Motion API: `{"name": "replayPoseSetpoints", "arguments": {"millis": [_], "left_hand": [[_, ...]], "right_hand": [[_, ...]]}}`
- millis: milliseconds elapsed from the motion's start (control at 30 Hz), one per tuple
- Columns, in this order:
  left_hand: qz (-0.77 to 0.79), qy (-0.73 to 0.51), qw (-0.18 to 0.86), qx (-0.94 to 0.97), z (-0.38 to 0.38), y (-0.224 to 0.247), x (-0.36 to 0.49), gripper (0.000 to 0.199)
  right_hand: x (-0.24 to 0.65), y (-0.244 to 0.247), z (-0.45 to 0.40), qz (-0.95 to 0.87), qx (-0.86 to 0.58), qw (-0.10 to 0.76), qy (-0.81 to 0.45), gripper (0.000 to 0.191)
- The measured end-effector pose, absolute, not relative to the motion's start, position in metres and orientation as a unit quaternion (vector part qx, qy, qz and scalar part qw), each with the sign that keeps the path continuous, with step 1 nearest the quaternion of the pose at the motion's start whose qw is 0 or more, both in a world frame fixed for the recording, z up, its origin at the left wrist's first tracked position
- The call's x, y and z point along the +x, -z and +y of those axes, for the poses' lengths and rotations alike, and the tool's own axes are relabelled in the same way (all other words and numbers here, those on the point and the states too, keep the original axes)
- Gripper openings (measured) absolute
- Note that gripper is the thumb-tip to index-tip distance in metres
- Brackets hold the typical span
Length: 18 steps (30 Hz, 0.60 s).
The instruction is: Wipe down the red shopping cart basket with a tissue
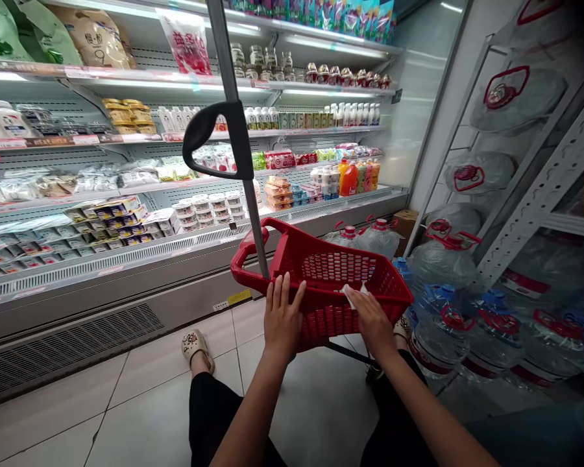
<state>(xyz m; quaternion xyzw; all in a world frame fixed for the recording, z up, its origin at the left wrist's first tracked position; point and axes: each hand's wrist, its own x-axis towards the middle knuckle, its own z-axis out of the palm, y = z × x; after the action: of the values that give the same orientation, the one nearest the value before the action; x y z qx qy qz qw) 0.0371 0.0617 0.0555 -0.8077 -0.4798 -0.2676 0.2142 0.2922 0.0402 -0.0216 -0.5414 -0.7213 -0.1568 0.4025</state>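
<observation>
A red plastic shopping basket cart (316, 292) with lattice walls stands on the floor between my feet. Its grey pole rises on the left, bearing a black loop handle (246, 149). My left hand (283, 318) rests on the near side of the cart by the pole, fingers stretched out and nothing in them. Towards the right end of the same side, my right hand (374, 321) presses a crumpled white tissue or cloth (354, 295) against the rim. The fingers partly cover this white piece. Inside, the visible part of the cart shows only red plastic.
A long chilled display shelf (175, 246) fills the left and back, stocked with cups, bottles and pouches. Large water bottles (438, 324) crowd the floor on the right. A metal rack (540, 188) behind them holds more bottles. Below lies a tiled floor (146, 402).
</observation>
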Motion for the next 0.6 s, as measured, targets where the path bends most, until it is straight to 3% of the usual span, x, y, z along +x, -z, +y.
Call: {"name": "replayPoseSetpoints", "arguments": {"millis": [200, 333, 467, 600], "left_hand": [[-0.471, 0.259, 0.21, -0.817, 0.059, -0.034, 0.07, 0.075], [-0.457, 0.248, 0.204, -0.83, 0.062, -0.025, 0.068, 0.079], [-0.442, 0.226, 0.198, -0.845, 0.067, -0.03, 0.048, 0.091], [-0.47, 0.222, 0.186, -0.834, 0.069, -0.035, 0.039, 0.091]], "right_hand": [[0.252, 0.017, 0.055, -0.718, -0.538, 0.412, 0.157, 0.065], [0.215, 0.007, 0.066, -0.733, -0.516, 0.417, 0.151, 0.065], [0.242, 0.012, 0.056, -0.745, -0.512, 0.394, 0.167, 0.067], [0.301, 0.026, 0.031, -0.73, -0.538, 0.377, 0.189, 0.068]]}}
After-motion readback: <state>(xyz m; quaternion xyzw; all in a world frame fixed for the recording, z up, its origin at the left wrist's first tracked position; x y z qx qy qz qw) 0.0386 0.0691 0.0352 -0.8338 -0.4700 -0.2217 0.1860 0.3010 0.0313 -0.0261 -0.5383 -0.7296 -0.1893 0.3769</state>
